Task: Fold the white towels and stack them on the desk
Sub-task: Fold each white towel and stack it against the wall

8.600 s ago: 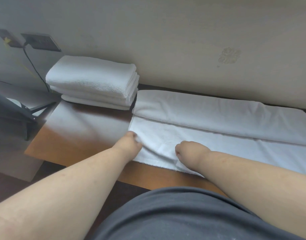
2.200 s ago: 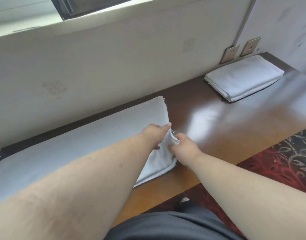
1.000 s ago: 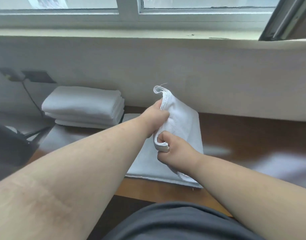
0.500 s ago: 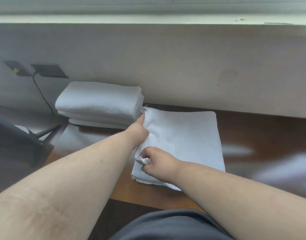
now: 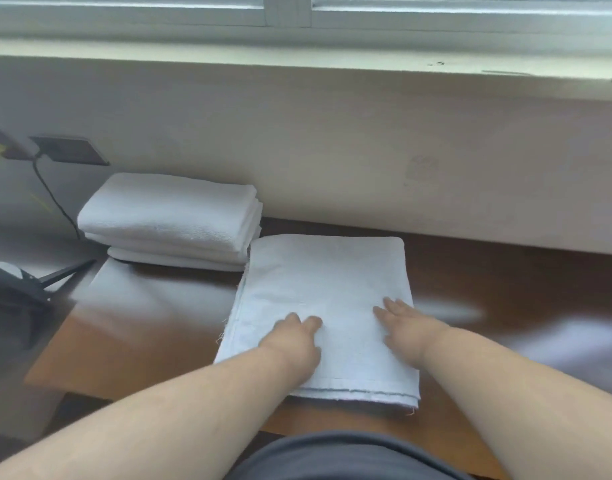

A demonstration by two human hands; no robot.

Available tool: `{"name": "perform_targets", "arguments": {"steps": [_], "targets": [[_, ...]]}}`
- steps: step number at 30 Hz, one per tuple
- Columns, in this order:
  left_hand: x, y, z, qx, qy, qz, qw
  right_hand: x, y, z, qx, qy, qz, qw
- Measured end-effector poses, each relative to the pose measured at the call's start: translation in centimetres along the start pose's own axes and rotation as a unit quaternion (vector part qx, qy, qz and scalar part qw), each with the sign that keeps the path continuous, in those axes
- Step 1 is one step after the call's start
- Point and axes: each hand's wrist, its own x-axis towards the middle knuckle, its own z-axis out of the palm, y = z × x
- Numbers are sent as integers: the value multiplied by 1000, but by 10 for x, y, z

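Observation:
A white towel, folded into a thick rectangle, lies flat on the wooden desk in front of me. My left hand rests palm down on its near left part with fingers straight. My right hand lies flat on its near right part, fingers spread. To the left, against the wall, stands a stack of folded white towels, close beside the far left corner of the flat towel.
Two wall sockets with a black cable sit above the stack. A dark chair part stands off the desk's left end. The wall and window sill run along the back. The desk's front edge is near my body.
Both hands let go of the towel's left edge, which they had carried over from the right. They now lie flat on top of the folded towel.

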Motion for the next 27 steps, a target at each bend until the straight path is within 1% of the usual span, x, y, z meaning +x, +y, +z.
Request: {"name": "perform_targets", "arguments": {"steps": [1, 3, 7, 10, 13, 16, 18, 20, 21, 23, 24, 25, 27], "targets": [[0, 9, 9, 25, -31, -7, 999, -3, 8, 6, 0, -18, 3, 1000], [4, 26, 18, 77, -60, -23, 995, -11, 15, 11, -5, -19, 10, 1000], [14, 50, 13, 138, -83, -35, 986, -32, 16, 7, -35, -31, 41, 998], [21, 70, 9, 176, -92, -18, 980, -57, 13, 4, -63, -42, 65, 995], [29, 86, 5, 214, -97, 12, 972, -82, 1, 9, -104, -83, 26, 991], [35, 93, -1, 282, -90, 51, 954, -95, -9, 21, -90, -109, -16, 990], [35, 95, -4, 309, -80, 63, 945, -95, -7, 29, -50, -96, -38, 993], [32, 98, -1, 293, -56, 62, 952, -93, 1, 30, 15, -56, -58, 997], [28, 99, 4, 267, -36, 72, 960, -91, 8, 31, 44, -9, -66, 997], [19, 99, 23, 208, -7, 123, 970, -82, 26, 34, 70, 106, -70, 989], [13, 98, 35, 194, -8, 152, 969, -78, 38, 37, 65, 132, -64, 987], [7, 94, 46, 199, -21, 168, 965, -76, 51, 42, 53, 123, -49, 990], [1, 84, 60, 238, -53, 156, 957, -75, 79, 54, 28, 57, -9, 998]]}}
